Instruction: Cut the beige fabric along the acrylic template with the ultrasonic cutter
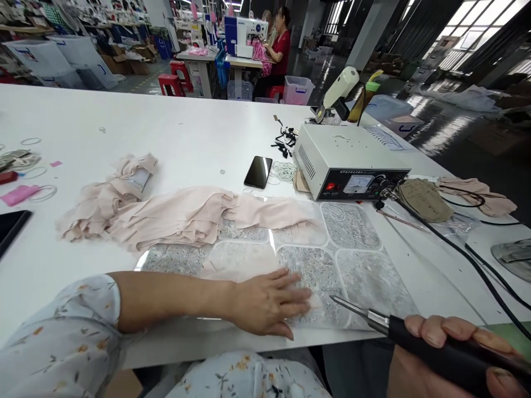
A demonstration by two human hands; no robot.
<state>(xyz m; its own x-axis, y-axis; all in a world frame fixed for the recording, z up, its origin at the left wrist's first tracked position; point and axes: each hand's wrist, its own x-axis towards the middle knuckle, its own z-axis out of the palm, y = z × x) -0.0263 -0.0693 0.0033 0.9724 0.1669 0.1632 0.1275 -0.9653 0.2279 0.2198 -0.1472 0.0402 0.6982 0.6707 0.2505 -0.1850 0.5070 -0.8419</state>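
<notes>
Several pink cloths [182, 216] lie between the handheld tool [418, 333] and phone [258, 171].

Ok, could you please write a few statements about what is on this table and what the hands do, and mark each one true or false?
1. The left hand lies flat on a piece of pink cloth. True.
2. The right hand holds scissors. False: it grips a black-handled tool with a thin metal tip.
3. The phone lies beside the white machine. True.
4. The pile of cloth sits on top of the machine. False: it lies on the table, left of the machine.
5. The phone screen is lit. False: it is dark.
</notes>
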